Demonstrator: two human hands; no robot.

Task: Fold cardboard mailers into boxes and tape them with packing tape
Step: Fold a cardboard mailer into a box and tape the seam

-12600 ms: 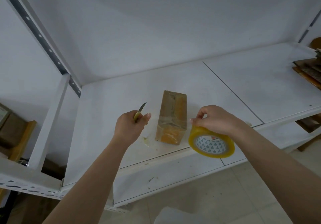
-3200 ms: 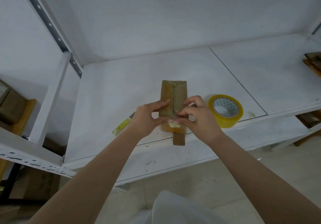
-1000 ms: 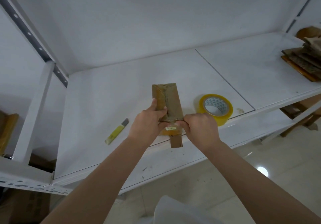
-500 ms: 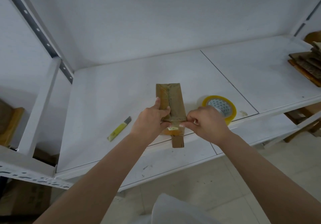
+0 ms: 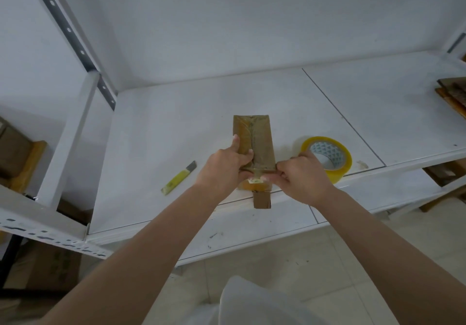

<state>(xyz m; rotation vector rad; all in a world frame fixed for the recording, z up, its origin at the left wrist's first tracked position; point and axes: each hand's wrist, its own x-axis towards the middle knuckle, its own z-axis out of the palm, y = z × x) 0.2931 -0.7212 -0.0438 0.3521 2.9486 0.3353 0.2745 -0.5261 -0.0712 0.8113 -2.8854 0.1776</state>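
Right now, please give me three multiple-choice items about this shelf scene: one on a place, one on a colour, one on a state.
1. Where does the utility knife lie?
A. left of the cardboard box
B. on top of the box
C. inside the tape roll

2. What colour is the tape roll?
A. blue
B. yellow
C. black

3. What are the two hands doing?
A. both hang free
B. one holds the knife
C. both hold the box

Answers:
1 A: the knife rests on the white shelf, apart from the box on its left.
2 B: the roll's band is plainly yellow.
3 C: the left hand and the right hand grip the box's near end.
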